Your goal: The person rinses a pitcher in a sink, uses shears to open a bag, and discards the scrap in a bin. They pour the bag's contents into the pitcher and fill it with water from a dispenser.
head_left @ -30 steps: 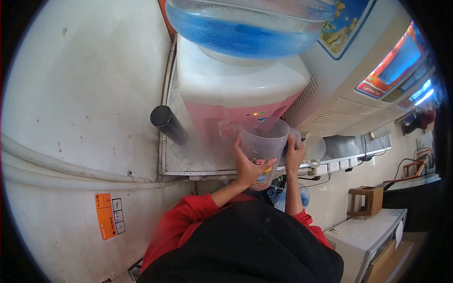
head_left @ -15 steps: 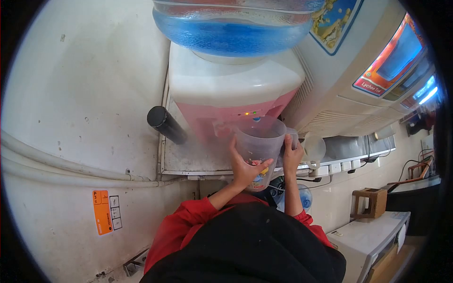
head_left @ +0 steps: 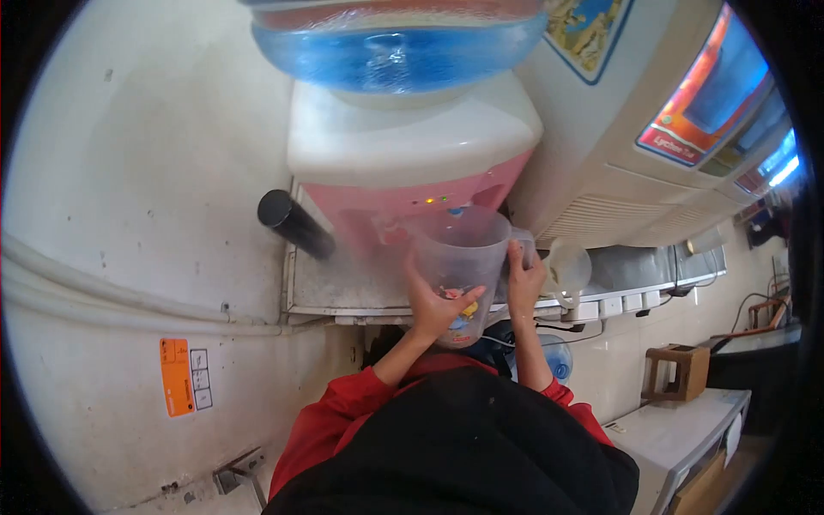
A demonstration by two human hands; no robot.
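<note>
Cupping a clear plastic pitcher between two bare hands, the person stands at the metal-topped bench, red sleeves showing past a black garment. The left hand grasps the pitcher's side, its thumb lying across the colourful print low on the wall. The right hand is closed at the handle, on the other side. The pitcher is at the bench's front edge, before the pink lower front of a white-topped water dispenser; its open mouth is just by a blue tap, though I can't tell whether they touch. Yellow and green lights glow above the tap, and a big blue bottle sits on top of the dispenser. Left of the pitcher, well apart from it, is a black cylinder. A translucent vessel is just beside the right hand, and a beige machine labelled "Lychee Tea" stands to the dispenser's right.
</note>
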